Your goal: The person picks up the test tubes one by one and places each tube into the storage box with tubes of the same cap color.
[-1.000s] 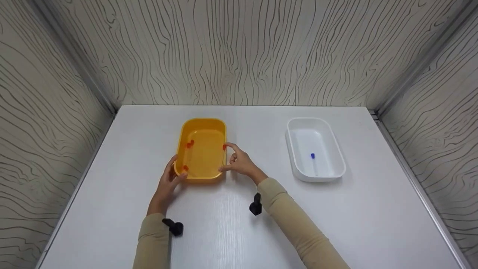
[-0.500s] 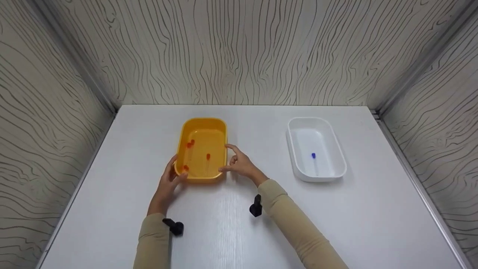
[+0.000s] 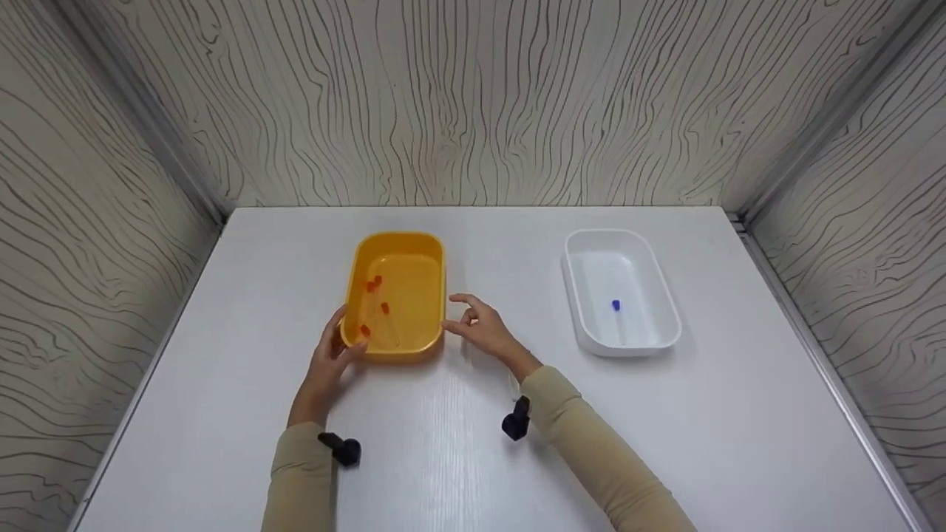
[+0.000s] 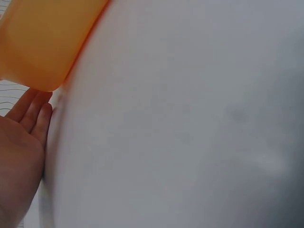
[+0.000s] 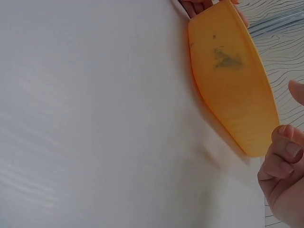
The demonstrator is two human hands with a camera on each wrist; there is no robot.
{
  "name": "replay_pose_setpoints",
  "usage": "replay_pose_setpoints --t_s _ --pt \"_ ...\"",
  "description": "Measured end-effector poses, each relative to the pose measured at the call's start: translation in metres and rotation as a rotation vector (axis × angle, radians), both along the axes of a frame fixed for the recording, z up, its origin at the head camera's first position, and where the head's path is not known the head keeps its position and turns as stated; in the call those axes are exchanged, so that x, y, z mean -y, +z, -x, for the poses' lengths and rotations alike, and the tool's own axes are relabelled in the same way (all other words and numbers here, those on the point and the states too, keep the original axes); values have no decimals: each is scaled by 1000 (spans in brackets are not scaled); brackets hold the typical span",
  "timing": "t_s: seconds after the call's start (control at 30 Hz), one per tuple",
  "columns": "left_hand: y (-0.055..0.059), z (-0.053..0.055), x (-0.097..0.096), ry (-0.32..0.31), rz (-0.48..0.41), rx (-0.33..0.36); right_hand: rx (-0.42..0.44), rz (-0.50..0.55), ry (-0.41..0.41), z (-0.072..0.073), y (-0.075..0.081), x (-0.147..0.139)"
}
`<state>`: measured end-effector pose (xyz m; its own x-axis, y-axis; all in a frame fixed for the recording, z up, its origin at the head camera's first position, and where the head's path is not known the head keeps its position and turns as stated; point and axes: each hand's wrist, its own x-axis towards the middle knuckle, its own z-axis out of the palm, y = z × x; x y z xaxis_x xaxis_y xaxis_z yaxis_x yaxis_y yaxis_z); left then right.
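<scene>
A yellow plastic tray stands left of centre in the head view. My left hand grips its near left corner, thumb over the rim and fingers along the outside wall. In the tray lie several thin, clear, tube-like pieces with red ends; one red-ended piece rests near the middle, the others by the left wall. My right hand is beside the tray's right wall, holding nothing. Its index finger and thumb are spread, the thumb tip close to the rim, and the other fingers are loosely bent.
To the right stands a white tray with one blue-ended clear piece inside. Behind the white table rises a wood-grain panel, with more panels at both sides. A black wrist camera hangs beside the right cuff.
One red-ended piece has gone from the tray's right wall to its middle, then farther left. My right hand has drawn back slightly from the rim. The left hand keeps its hold.
</scene>
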<state>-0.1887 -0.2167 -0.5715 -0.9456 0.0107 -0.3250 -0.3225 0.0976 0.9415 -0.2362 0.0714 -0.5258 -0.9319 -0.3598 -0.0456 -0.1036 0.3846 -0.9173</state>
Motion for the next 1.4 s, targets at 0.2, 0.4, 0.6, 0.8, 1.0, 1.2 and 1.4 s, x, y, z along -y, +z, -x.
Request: replay_pose_setpoints --t_s 0.2,0.4,0.6,0.8,1.0,1.2,1.4 --pt "-11 1 2 16 19 -22 -25 16 -35 -8 -1 -6" --pt "-11 -1 2 27 4 -16 -32 18 -44 -19 4 -17" --pt "-13 -2 2 24 -5 -68 -91 3 -15 -39 25 -33" --pt "-13 -2 3 30 -8 -66 -142 13 -15 -60 48 -48" --pt "-13 -1 4 19 -6 -58 -138 -19 -63 -68 46 -68" --pt "-12 -1 2 21 7 -36 -166 -81 -164 -66 16 -91" --pt "-9 0 1 24 0 -35 -216 -67 -270 -69 3 -116"
